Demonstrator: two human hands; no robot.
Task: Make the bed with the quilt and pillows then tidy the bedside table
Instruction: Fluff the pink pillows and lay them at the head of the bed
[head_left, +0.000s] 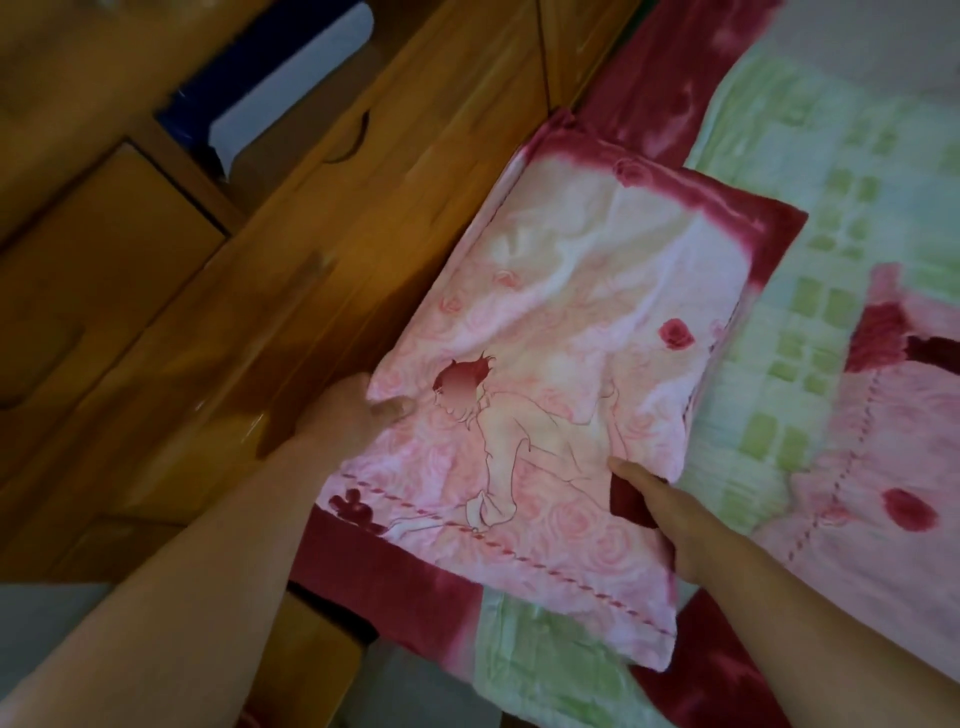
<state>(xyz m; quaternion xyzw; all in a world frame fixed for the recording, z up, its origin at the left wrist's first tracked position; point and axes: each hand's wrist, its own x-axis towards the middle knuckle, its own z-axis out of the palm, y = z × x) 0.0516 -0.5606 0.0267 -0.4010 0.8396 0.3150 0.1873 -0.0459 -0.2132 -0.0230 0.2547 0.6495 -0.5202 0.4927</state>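
We see a pink pillow (561, 364) printed with roses and a drawn figure, lying on the bed against the wooden headboard (363, 218). The left hand (358, 415) pinches the pillow's edge on the headboard side, thumb on top. The right hand (670, 514) grips the opposite edge, fingers tucked under the fabric. Beneath lies a green-and-white checked quilt (831, 218) with red borders. A second pink pillow (883, 457) sits nearby, further along the bed.

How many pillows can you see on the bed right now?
2. One pillow lies by the wooden headboard, held by both hands; a second pillow lies at the right edge, partly cut off. Others may be out of view.
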